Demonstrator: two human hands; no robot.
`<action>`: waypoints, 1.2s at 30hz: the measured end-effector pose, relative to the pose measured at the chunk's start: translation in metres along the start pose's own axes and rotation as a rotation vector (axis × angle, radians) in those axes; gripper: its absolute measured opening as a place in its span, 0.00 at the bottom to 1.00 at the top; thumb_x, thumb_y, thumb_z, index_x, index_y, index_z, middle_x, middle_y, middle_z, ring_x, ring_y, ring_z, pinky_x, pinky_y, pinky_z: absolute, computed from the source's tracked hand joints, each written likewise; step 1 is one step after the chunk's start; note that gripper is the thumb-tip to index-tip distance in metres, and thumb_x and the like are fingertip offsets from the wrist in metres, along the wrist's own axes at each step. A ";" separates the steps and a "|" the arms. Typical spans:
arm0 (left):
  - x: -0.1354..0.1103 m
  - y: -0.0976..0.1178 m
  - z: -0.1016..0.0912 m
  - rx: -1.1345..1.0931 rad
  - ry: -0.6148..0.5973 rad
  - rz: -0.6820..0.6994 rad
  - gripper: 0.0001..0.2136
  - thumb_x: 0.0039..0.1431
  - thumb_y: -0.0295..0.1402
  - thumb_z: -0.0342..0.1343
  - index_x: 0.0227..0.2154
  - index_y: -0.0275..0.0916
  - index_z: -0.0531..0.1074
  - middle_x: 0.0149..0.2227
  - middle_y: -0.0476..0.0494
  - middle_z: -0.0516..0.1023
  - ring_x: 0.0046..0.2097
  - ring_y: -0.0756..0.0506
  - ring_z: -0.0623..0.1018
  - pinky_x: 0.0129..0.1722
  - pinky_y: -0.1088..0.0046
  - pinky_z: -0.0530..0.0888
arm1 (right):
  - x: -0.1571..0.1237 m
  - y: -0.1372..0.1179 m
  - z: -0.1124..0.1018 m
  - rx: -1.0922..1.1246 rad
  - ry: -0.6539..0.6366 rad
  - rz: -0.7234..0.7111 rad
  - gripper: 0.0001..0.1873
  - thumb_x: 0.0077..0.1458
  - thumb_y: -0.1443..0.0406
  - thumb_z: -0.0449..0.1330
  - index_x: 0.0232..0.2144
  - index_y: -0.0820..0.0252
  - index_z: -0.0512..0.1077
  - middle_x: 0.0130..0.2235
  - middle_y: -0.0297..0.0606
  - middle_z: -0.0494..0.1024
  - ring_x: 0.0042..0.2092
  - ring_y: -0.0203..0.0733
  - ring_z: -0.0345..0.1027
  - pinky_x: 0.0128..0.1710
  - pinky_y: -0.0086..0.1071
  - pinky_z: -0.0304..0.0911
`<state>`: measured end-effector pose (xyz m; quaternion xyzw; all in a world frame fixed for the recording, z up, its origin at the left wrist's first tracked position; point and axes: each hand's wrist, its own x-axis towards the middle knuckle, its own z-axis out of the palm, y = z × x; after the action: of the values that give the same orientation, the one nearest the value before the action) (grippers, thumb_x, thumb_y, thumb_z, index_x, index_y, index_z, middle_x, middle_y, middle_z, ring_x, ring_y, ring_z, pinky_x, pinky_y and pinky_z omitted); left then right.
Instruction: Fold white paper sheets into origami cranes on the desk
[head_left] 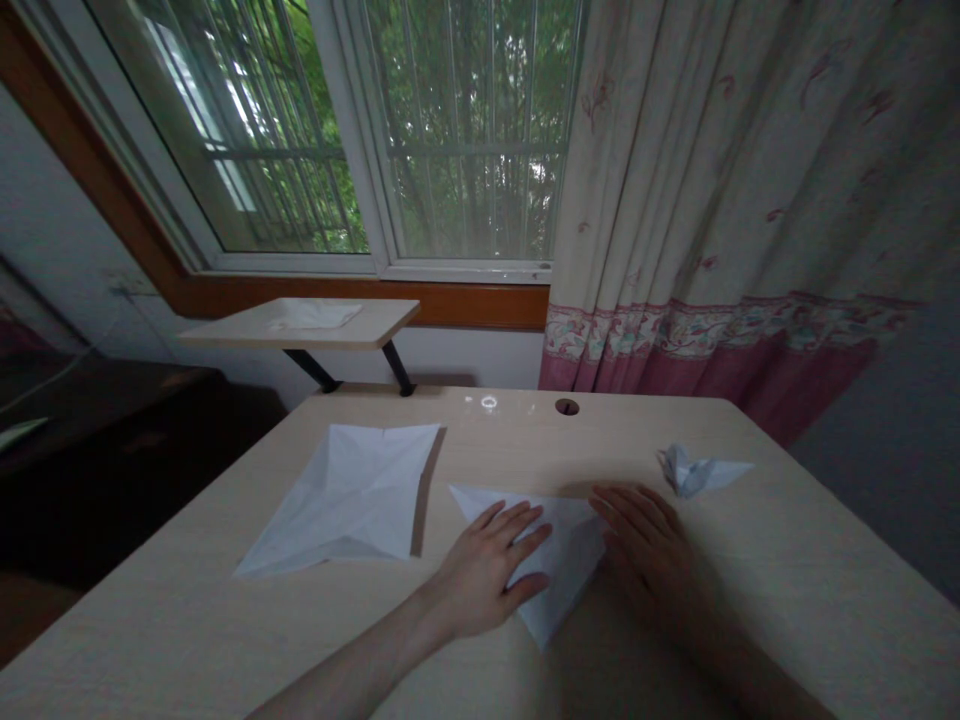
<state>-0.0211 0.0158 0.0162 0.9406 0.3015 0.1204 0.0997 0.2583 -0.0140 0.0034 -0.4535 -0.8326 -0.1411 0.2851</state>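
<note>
A white sheet of paper folded into a triangle (pixel 564 555) lies on the desk, one point toward me and its long edge away. My left hand (pixel 499 568) rests flat on its left part, fingers spread. At the paper's right corner is my right hand (pixel 645 545), fingers stretched out and close together, covering that corner. Left of my hands lies a creased, unfolded white sheet (pixel 360 492), its edges slightly raised. Beyond my right hand sits a small folded paper figure (pixel 701 473) with pointed ends.
The pale wooden desk (pixel 187 625) carries a raised shelf (pixel 217 328) at its back left, with white paper (pixel 319 315) on it. A round cable hole (pixel 567 407) is near the back edge. Behind are a barred window (pixel 472 130) and a floral curtain (pixel 720 200).
</note>
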 end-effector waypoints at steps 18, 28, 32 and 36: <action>0.000 0.004 -0.003 0.007 -0.030 -0.017 0.26 0.66 0.40 0.55 0.64 0.43 0.59 0.67 0.40 0.61 0.67 0.39 0.62 0.66 0.51 0.59 | -0.010 -0.024 0.028 -0.032 -0.198 -0.068 0.26 0.65 0.67 0.50 0.64 0.64 0.62 0.63 0.47 0.68 0.62 0.51 0.63 0.60 0.51 0.63; 0.000 0.001 -0.003 -0.006 -0.049 0.029 0.27 0.68 0.35 0.50 0.67 0.46 0.52 0.69 0.43 0.56 0.69 0.38 0.57 0.67 0.47 0.53 | -0.005 0.024 0.004 0.108 -0.113 0.000 0.31 0.54 0.74 0.49 0.60 0.60 0.66 0.57 0.43 0.75 0.59 0.49 0.66 0.61 0.52 0.60; 0.000 0.000 -0.002 -0.025 -0.086 0.006 0.27 0.67 0.36 0.50 0.67 0.46 0.53 0.69 0.44 0.56 0.69 0.38 0.56 0.68 0.48 0.51 | -0.006 0.044 0.007 0.081 -0.078 0.138 0.26 0.52 0.74 0.50 0.53 0.59 0.71 0.49 0.44 0.79 0.50 0.50 0.71 0.52 0.49 0.68; 0.000 -0.001 -0.002 -0.048 -0.073 0.005 0.27 0.67 0.35 0.50 0.67 0.47 0.54 0.69 0.45 0.56 0.70 0.38 0.56 0.68 0.49 0.52 | -0.006 0.054 0.009 0.068 -0.130 0.200 0.18 0.54 0.73 0.50 0.42 0.59 0.75 0.41 0.44 0.80 0.45 0.50 0.73 0.50 0.47 0.68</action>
<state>-0.0223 0.0167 0.0182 0.9425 0.2921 0.0933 0.1331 0.3025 0.0162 -0.0088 -0.5323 -0.8043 -0.0540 0.2586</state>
